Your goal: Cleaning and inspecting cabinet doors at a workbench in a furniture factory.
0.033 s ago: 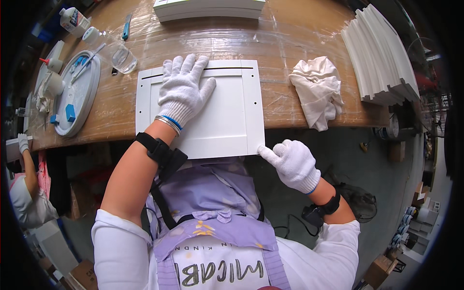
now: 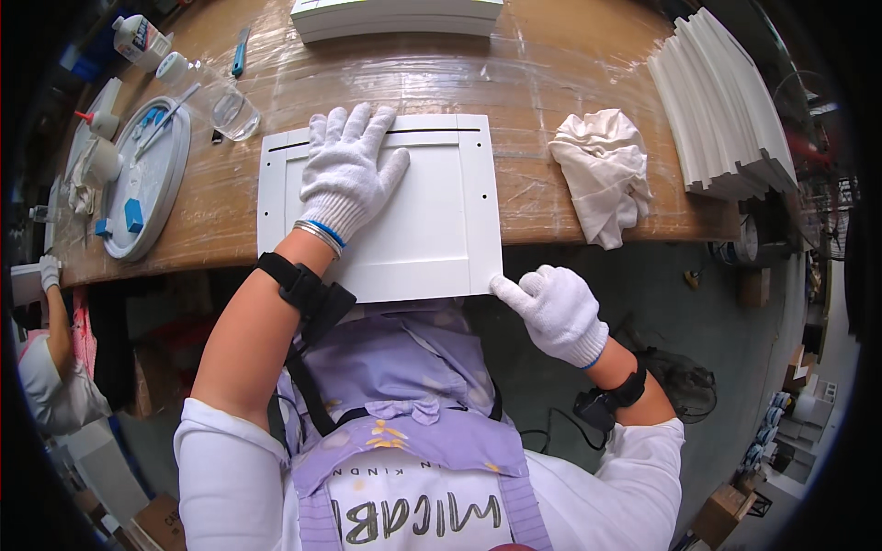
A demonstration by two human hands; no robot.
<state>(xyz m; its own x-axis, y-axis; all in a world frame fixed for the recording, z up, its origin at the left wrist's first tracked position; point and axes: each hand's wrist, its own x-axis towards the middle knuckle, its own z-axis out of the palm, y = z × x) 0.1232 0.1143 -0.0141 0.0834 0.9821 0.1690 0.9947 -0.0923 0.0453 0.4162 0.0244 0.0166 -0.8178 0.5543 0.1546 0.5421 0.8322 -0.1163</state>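
The person's left hand [image 2: 347, 165], in a white knit glove, lies flat on a white panel [image 2: 413, 216], its fingers slightly spread and its thumb held out to the side. The right hand [image 2: 556, 312], gloved alike, is at the panel's near right corner with its fingers curled and 1 fingertip reaching the edge — whether it pinches the corner cannot be told. The panel rests on the film-covered tabletop [image 2: 514, 83], its near part jutting past the front edge toward the person; it has a dark slot along its far side and 2 small holes near each side edge. To its right lies a crumpled cream cloth [image 2: 602, 170], and beyond that stands a row of white boards [image 2: 726, 110]. A white stack [image 2: 395, 20] sits at the far side. To the left are a blue-handled knife [image 2: 241, 55], a clear bottle [image 2: 234, 112] on its side and a round tray [image 2: 175, 184] — 2 blue blocks [image 2: 134, 214] lie at its near end.
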